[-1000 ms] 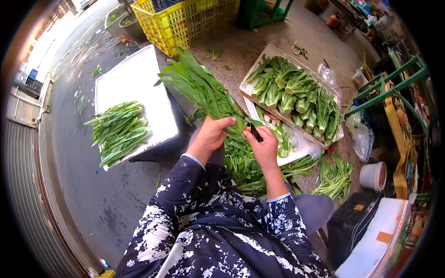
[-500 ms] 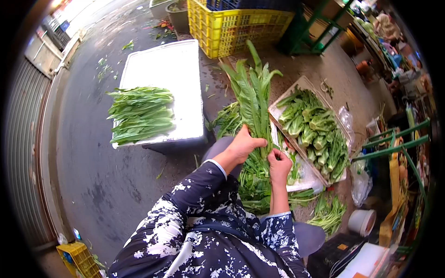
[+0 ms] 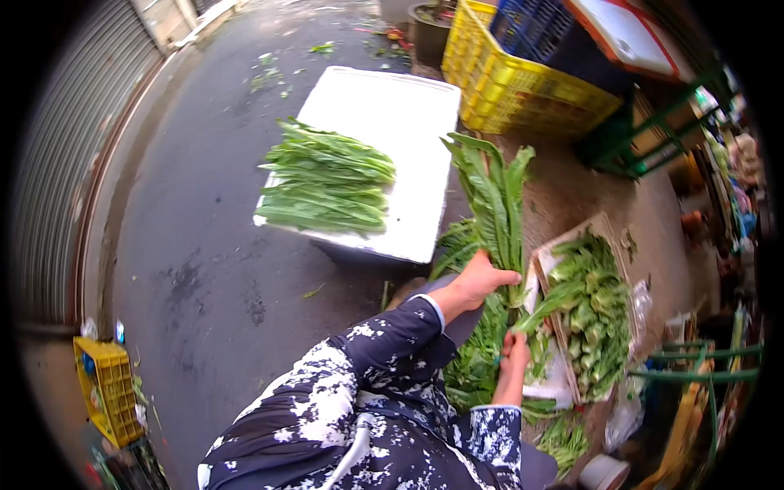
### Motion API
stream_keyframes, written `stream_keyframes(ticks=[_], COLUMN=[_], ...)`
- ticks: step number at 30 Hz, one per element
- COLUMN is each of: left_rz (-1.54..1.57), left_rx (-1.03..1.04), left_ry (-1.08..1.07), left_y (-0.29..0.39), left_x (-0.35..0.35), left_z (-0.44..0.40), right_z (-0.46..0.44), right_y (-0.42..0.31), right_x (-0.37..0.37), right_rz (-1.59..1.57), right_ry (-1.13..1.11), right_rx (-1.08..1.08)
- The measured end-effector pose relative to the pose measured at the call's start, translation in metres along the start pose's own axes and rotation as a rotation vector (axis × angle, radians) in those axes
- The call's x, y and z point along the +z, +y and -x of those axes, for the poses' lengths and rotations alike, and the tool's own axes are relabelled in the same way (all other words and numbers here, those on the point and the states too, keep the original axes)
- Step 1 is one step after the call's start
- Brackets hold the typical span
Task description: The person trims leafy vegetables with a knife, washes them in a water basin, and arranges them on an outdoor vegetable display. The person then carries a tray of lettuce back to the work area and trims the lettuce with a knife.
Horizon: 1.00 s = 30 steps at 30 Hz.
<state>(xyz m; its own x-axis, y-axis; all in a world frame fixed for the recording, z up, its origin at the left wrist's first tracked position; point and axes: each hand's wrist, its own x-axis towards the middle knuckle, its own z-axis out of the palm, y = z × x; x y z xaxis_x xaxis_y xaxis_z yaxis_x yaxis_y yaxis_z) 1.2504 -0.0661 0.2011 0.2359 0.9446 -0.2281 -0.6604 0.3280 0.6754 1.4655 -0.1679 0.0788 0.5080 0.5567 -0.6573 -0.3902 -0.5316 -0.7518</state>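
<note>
My left hand [image 3: 482, 282] is wrapped around the lower part of an upright head of long-leaf lettuce [image 3: 494, 204], its leaves pointing away from me. Just below and right of it, my right hand [image 3: 513, 359] grips a single lettuce leaf [image 3: 554, 304] that slants up to the right. A small teal spot shows by the right fingers, too little to name. Beneath both hands lies a heap of loose green leaves [image 3: 472, 367]. To the right, a shallow box [image 3: 545, 282] holds several lettuce heads [image 3: 592, 318], cut ends showing.
On the left, a white foam box [image 3: 400, 98] carries a neat row of long lettuce leaves [image 3: 331, 180]. A yellow crate [image 3: 523, 90] stands behind, with a blue crate [image 3: 535, 33] in it. Green metal frames [image 3: 694, 376] edge the right side. Another yellow crate [image 3: 106, 392] sits lower left.
My view has swung left, so the scene sits further right. My right hand has drawn away from the lettuce base and now has a separate leaf; my left hand keeps its hold.
</note>
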Motion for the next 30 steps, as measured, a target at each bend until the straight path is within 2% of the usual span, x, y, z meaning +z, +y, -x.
stream_keyframes(ticks=[1,3,4,5,6,8,10,12,13,14,15,18,19,21,22,23,24,27,28,30], left_rz=[0.029,0.074,0.097,0.066,0.033,-0.048,-0.182,-0.188,-0.345,-0.443,-0.625,-1.486,-1.623,-1.921,-1.583,-1.226,-0.344,-0.337,-0.375,-0.455], left_rx=[0.034,0.144,0.16,0.201,0.238,0.423,0.554,0.609,0.558,0.513,0.464,0.393,0.326,0.289,0.111,0.008,-0.216,-0.133,-0.105,-0.053], left_ry=[0.01,0.039,0.06,0.09,0.116,0.094,0.312,0.486,0.6,0.61,0.549,0.22,0.144,0.062,0.216,0.403,0.7,0.553,0.577,0.627], left_y=[0.009,0.032,0.044,0.06,0.078,0.118,0.144,0.161,0.169,0.173,0.175,0.19,0.195,0.201,0.199,0.196,0.2,0.199,0.199,0.2], left_x=[-0.007,-0.019,-0.031,-0.044,-0.056,-0.081,-0.12,-0.169,-0.193,-0.205,-0.215,-0.269,-0.295,-0.359,-0.356,-0.355,-0.308,-0.315,-0.311,-0.3], left_z=[-0.005,-0.019,-0.031,-0.045,-0.061,-0.086,-0.127,-0.163,-0.172,-0.183,-0.176,-0.154,-0.157,-0.187,-0.194,-0.202,-0.193,-0.179,-0.18,-0.182], right_z=[-0.022,0.011,0.012,0.007,0.005,0.019,0.047,0.05,0.057,0.062,0.06,0.054,0.06,0.028,0.021,0.01,-0.002,-0.037,-0.051,-0.056], right_y=[0.026,0.026,0.033,0.052,0.063,0.065,0.058,0.058,0.057,0.051,0.053,0.038,0.01,-0.005,-0.031,-0.051,-0.068,-0.118,-0.131,-0.163], right_x=[-0.019,-0.014,-0.026,-0.033,-0.044,-0.05,-0.038,-0.036,-0.041,-0.038,-0.039,-0.049,-0.045,-0.062,-0.059,-0.061,-0.064,-0.064,-0.061,-0.044], right_rz=[0.032,0.284,0.328,0.312,0.354,0.411,0.426,0.421,0.418,0.431,0.402,0.284,0.326,0.195,0.113,0.205,0.285,0.61,0.735,0.966], right_ry=[0.033,0.134,0.028,0.057,-0.035,-0.09,-0.013,0.003,0.026,0.024,-0.018,0.001,0.098,0.19,0.24,0.335,0.423,0.651,0.711,0.702], right_rx=[0.084,0.218,0.298,0.241,0.257,0.318,0.276,0.258,0.236,0.231,0.125,-0.056,-0.048,-0.194,-0.244,-0.335,-0.412,-0.73,-0.847,-0.822])
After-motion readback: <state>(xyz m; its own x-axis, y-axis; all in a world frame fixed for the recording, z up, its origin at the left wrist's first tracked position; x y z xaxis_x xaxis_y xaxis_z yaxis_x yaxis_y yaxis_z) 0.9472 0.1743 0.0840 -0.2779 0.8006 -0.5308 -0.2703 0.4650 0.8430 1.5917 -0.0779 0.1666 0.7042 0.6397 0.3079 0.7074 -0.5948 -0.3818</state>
